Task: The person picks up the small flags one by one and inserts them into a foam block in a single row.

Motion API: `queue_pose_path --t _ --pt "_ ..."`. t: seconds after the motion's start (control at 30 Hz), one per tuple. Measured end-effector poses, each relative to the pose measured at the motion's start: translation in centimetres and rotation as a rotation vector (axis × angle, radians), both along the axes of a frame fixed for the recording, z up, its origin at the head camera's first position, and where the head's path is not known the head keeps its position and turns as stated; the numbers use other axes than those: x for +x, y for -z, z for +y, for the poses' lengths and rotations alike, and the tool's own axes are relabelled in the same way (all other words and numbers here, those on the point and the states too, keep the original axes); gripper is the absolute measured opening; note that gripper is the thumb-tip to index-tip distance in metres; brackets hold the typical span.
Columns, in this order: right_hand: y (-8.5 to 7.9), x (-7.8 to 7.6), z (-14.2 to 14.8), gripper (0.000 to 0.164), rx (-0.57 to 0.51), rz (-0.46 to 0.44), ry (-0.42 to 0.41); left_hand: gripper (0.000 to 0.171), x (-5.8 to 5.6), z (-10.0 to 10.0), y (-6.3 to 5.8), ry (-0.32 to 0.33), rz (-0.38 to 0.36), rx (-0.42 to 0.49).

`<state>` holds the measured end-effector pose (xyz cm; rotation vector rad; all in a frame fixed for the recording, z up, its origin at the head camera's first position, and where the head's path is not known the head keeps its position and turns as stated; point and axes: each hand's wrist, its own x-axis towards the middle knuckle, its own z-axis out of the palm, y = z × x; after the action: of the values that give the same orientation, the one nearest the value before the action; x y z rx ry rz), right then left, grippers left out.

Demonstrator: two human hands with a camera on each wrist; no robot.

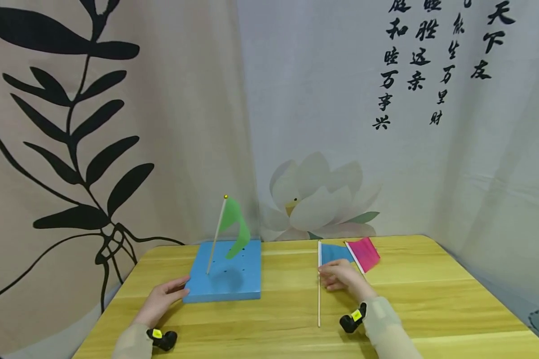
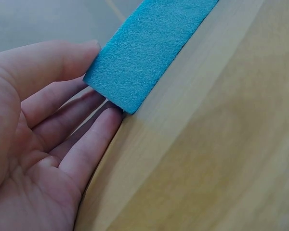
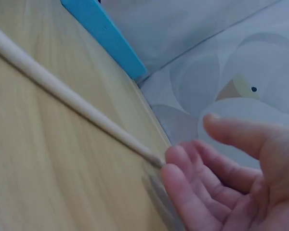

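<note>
In the head view, my left hand (image 1: 159, 300) is at the left side of a flat blue foam block (image 1: 247, 293). Its fingertips touch the block near one corner; the left wrist view shows the same corner of the block (image 2: 139, 53) by the thumb and fingers. A green flag (image 1: 228, 218) on a thin stick stands tilted in the block. My right hand (image 1: 348, 279) is over a blue flag (image 1: 334, 253) lying on the table. In the right wrist view its fingertips are beside the flag's wooden stick (image 3: 77, 98), with the thumb held apart.
A pink flag (image 1: 365, 253) lies on the wooden table (image 1: 269, 329), behind my right hand. Several small holes dot the block's top. Behind the table hangs a curtain (image 1: 197, 124) with printed leaves, a flower and writing.
</note>
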<state>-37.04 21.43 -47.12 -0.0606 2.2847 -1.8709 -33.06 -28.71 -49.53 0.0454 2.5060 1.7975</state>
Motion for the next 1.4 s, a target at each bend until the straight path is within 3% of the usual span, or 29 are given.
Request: queue_pose_path --t 0.3,0.5,0.67,0.87,1.13,1.3,1.4 --pt "0.5 0.1 0.2 0.023 0.146 -0.01 0.001 0.062 -0.2 0.1 0.0 0.002 0.008 -0.009" --pt "0.8 0.0 -0.8 0.021 0.254 0.037 0.076 0.061 -0.1 0.0 -0.1 0.007 0.007 -0.014" --pt "1.1 0.1 -1.4 0.031 0.374 0.101 0.114 0.062 -0.1 0.1 -0.3 0.007 0.007 -0.024" --pt "1.1 0.4 -2.0 0.044 0.471 0.189 0.057 0.063 -0.1 0.0 -0.2 0.001 -0.004 -0.025" --pt "0.8 0.9 -2.3 0.049 0.51 0.206 0.048 0.064 -0.1 0.0 0.0 0.002 -0.019 -0.019" --pt "0.7 0.7 -2.0 0.043 0.531 0.19 0.084 0.064 0.0 0.1 -0.2 0.004 -0.018 -0.02" --pt "0.4 0.7 -1.6 0.035 0.485 0.155 0.101 0.064 0.1 0.2 -0.3 0.006 -0.018 -0.018"
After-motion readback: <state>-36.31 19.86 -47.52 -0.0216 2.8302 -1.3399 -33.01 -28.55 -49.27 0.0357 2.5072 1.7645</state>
